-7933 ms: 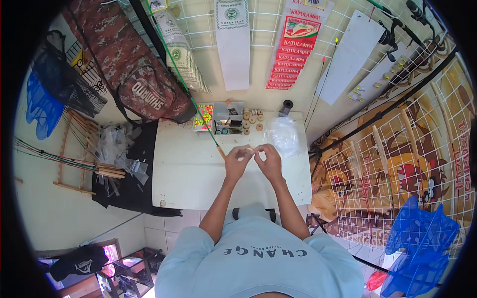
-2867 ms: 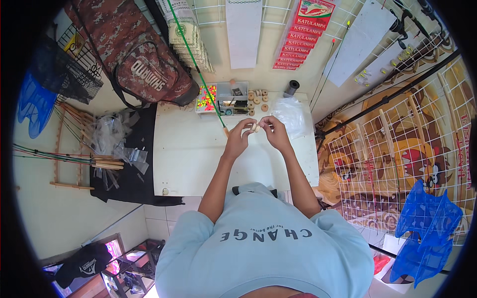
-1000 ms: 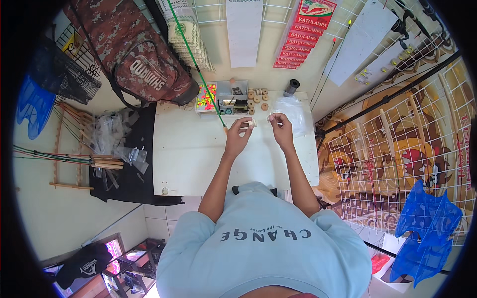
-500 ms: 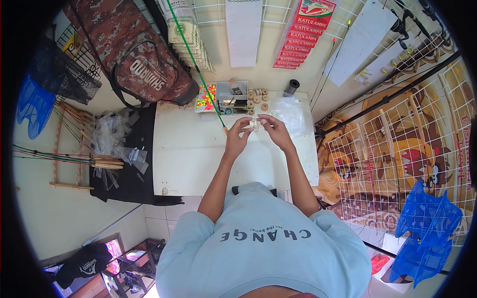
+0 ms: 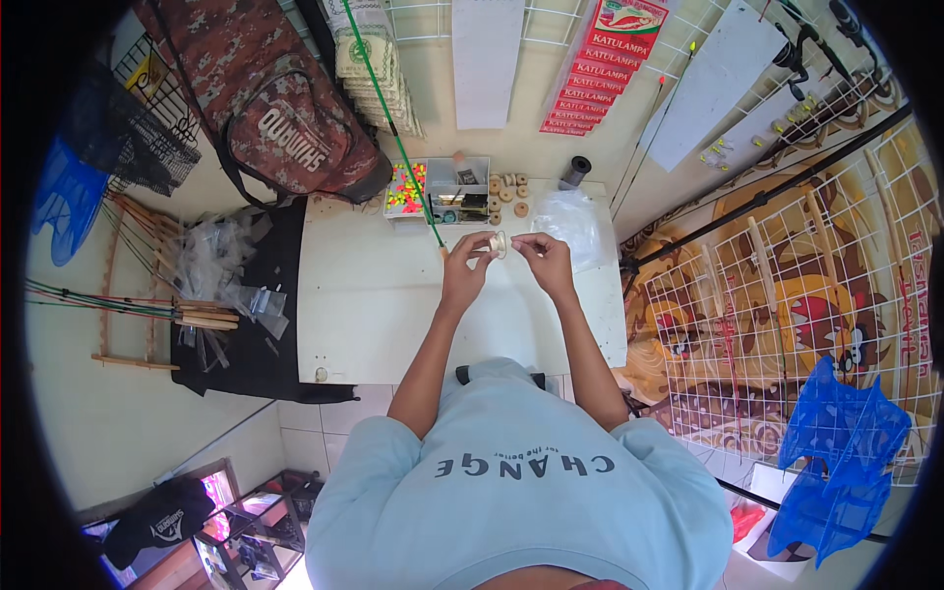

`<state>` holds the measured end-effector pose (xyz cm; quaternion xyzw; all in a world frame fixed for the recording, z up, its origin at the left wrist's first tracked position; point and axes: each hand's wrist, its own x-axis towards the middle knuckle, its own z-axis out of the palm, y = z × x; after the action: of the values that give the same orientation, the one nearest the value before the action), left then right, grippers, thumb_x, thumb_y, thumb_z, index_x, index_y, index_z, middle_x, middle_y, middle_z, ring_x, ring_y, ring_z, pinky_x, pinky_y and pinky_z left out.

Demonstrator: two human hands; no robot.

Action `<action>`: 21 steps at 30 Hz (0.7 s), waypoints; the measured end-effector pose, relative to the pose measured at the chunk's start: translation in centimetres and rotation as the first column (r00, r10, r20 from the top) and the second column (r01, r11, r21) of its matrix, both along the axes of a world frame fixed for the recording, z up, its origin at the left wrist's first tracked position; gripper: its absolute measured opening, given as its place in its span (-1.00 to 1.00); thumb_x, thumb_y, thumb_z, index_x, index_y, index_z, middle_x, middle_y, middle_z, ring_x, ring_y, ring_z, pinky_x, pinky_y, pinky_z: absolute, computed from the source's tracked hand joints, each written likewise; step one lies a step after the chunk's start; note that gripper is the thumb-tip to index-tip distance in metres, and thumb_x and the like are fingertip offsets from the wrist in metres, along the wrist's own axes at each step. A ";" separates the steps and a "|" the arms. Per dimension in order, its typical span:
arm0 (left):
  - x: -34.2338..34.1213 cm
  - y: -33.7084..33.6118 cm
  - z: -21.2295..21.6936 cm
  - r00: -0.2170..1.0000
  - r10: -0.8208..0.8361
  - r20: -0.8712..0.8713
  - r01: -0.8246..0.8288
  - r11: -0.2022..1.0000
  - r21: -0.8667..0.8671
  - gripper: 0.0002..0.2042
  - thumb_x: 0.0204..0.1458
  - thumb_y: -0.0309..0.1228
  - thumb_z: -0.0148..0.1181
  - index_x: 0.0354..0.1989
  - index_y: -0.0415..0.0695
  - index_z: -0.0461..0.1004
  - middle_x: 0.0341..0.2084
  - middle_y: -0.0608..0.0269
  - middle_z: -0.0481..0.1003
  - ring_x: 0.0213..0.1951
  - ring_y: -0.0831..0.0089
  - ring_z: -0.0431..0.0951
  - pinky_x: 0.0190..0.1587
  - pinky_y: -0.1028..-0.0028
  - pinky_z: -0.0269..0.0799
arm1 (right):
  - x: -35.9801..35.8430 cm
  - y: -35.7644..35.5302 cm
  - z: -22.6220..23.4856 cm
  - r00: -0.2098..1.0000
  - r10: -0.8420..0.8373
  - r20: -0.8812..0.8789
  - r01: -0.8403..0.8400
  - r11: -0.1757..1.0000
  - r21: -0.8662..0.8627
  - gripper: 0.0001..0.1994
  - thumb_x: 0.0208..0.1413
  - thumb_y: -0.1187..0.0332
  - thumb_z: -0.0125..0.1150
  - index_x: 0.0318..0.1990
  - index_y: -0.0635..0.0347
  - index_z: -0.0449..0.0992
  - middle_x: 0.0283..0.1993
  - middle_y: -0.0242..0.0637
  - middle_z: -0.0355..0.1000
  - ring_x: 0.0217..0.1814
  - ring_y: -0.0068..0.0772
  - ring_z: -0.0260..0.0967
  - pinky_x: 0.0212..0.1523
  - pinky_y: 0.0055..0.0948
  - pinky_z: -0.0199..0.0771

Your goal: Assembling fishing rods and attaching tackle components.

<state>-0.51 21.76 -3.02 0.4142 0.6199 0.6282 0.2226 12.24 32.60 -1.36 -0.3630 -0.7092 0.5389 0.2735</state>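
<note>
Over the far middle of the white table (image 5: 393,334), my left hand (image 5: 466,267) grips a small pale wooden spool (image 5: 500,244) between thumb and fingertips. Just right of the spool, a small gap away, my right hand (image 5: 544,260) has its thumb and forefinger pinched together. Anything between those fingertips is too fine to make out. Beyond my hands, several similar wooden spools (image 5: 507,194) are grouped beside a compartment box (image 5: 475,165) that contains bright coloured bits and small bottles.
A thin green rod (image 5: 405,160) slants down to the table left of my hands. Clear plastic bags (image 5: 570,234) lie to the right, near a black roll (image 5: 575,173). Rods with wooden handles (image 5: 208,317) rest on black cloth at left; a wire rack (image 5: 767,324) stands at right.
My right hand has drawn slightly away to the right from the spool, and its fingers have closed into a pinch. The left hand still has the spool, now turned to show more of its face.
</note>
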 end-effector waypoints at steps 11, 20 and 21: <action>-0.1 -0.3 -0.7 0.998 0.062 0.029 -0.062 0.998 0.023 -0.73 0.07 -0.60 0.11 -0.04 -0.17 0.40 -0.11 0.18 0.39 -0.13 0.37 0.53 -0.15 0.48 0.48 | 0.9 0.9 0.5 0.946 -0.240 -0.215 0.300 0.903 0.309 -0.89 0.08 0.49 0.17 -0.24 0.16 0.58 -0.33 -0.29 0.48 -0.32 -0.52 0.41 -0.30 -0.56 0.38; 0.1 0.1 -0.4 0.999 0.020 0.024 -0.023 0.995 0.102 -0.73 0.08 -0.62 0.08 -0.02 -0.19 0.38 -0.08 0.19 0.39 -0.05 0.33 0.50 -0.08 0.47 0.47 | 0.9 0.6 -0.1 0.998 0.015 0.055 -0.037 0.906 0.423 -0.54 0.01 0.44 0.17 0.13 0.02 0.35 0.19 -0.06 0.23 0.27 -0.03 0.10 0.20 -0.19 0.19; 0.1 0.0 -0.5 0.999 0.021 0.025 -0.024 0.995 0.099 -0.73 0.08 -0.62 0.08 -0.02 -0.19 0.38 -0.08 0.19 0.39 -0.05 0.33 0.50 -0.08 0.47 0.47 | 0.5 0.2 0.8 0.995 0.089 0.046 -0.098 0.957 0.273 -0.51 0.05 0.42 0.16 0.19 0.01 0.31 0.25 -0.12 0.20 0.28 -0.08 0.13 0.17 -0.20 0.26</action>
<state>-0.42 21.80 -3.48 0.4102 0.5898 0.6656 0.2019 12.72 32.79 -0.57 -0.2965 -0.7980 0.4414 0.2835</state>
